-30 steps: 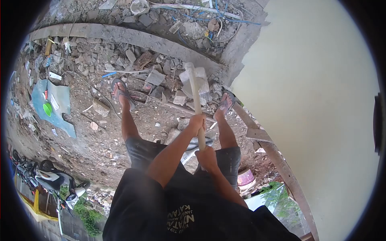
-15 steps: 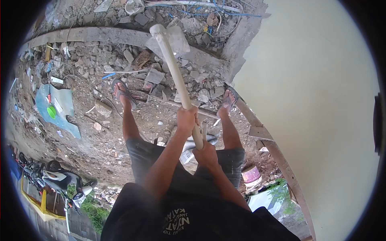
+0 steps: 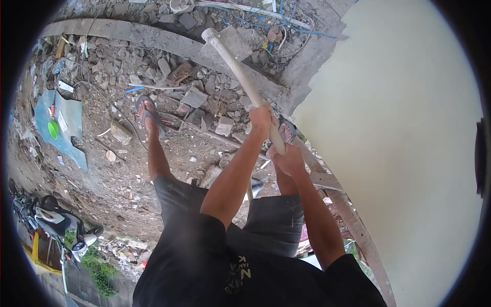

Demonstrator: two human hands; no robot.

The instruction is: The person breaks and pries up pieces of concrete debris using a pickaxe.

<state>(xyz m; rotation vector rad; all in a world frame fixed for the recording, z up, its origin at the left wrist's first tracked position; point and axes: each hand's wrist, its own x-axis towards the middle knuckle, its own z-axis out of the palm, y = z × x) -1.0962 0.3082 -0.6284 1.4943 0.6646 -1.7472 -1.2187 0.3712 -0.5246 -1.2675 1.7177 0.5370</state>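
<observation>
Both fists are wrapped round the pale wooden handle of a hoe [image 3: 234, 66]. Farther up the handle is my left hand [image 3: 262, 116], closed on it. My right hand [image 3: 289, 159] grips the butt end, close to my right leg. The hoe's wide grey blade [image 3: 236, 45] is at the far end, overlapping the long concrete beam [image 3: 169, 42] in this view. Broken concrete and stones [image 3: 195, 97] lie on the ground below the handle, between my sandalled feet.
A pale wall [image 3: 399, 128] rises close on my right, with a wooden plank [image 3: 360, 225] along its base. To the left lies a bluish sheet [image 3: 74, 130] with a green bowl [image 3: 53, 130] on it. A motorbike [image 3: 61, 222] stands lower left. Blue cords [image 3: 302, 29] tangle beyond the beam.
Both hands have moved right and slightly forward with the hoe. Its handle now slants more, and the blade has shifted a little to the right. The whole view has also shifted slightly.
</observation>
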